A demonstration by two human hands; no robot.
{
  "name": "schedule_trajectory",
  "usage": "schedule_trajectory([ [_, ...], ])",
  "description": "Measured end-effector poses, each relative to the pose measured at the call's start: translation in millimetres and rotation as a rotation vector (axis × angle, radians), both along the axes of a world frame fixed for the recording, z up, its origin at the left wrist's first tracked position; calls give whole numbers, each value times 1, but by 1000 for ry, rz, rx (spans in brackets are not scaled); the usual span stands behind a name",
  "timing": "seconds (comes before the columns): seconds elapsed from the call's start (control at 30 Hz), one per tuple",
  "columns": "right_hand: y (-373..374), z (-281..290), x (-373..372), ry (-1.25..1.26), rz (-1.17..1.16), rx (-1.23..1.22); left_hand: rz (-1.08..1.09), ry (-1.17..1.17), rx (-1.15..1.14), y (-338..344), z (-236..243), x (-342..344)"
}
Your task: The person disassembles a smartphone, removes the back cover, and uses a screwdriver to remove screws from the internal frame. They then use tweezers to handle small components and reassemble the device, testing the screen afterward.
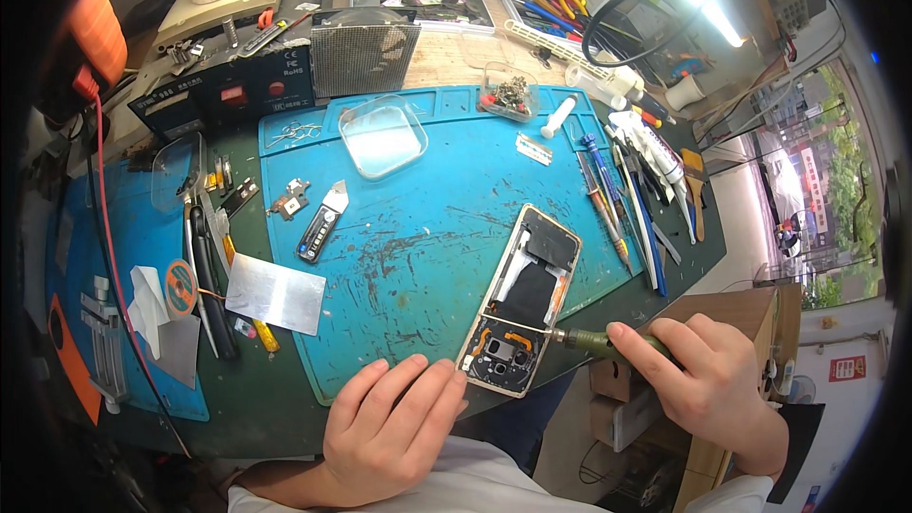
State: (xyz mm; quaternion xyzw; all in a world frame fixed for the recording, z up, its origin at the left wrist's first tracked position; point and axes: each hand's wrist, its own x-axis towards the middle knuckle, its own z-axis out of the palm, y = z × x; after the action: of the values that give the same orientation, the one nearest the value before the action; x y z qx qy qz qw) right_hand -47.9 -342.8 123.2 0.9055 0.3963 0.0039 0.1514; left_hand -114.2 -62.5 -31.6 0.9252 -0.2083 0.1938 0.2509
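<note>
An opened smartphone [522, 299] lies at a slant on the near right part of the blue work mat, with its dark inner parts and orange flex cables showing. My right hand [698, 375] is closed round the green handle of a screwdriver [594, 339], index finger laid along it. The tool's long thin shaft lies across the phone's middle, just above the camera cutouts; whether it touches is hard to tell. Beside the phone's lower left corner, my left hand [394, 423] has its fingers stretched out over the mat's near edge, fingertips close to the frame. Nothing shows in that hand.
The blue mat [380, 266] carries a utility knife [323, 220], a clear plastic lid [383, 138] and a metal plate [275, 294]. Tweezers and screwdrivers [608, 185] lie at the right. A small box of screws [508, 95] stands at the back, near a dark blue device [223, 90].
</note>
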Motion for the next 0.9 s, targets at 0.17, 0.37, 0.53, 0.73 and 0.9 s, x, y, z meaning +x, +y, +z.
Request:
schedule_trajectory([
  [0.17, 3, 1, -3, 6, 21, 8, 8, -12, 6, 1, -1, -1],
  [0.37, 0, -3, -7, -1, 26, 23, 4, -16, -28, 1, -3, -1],
  [0.53, 1, -4, -11, -5, 29, 26, 13, -5, -107, 1, -4, -2],
  [0.73, -3, -9, -14, 9, 38, 40, 20, -4, -118, -1, -5, -1],
  [0.9, -4, -9, -17, 31, 53, 49, 25, -6, -120, 0, -4, 0],
])
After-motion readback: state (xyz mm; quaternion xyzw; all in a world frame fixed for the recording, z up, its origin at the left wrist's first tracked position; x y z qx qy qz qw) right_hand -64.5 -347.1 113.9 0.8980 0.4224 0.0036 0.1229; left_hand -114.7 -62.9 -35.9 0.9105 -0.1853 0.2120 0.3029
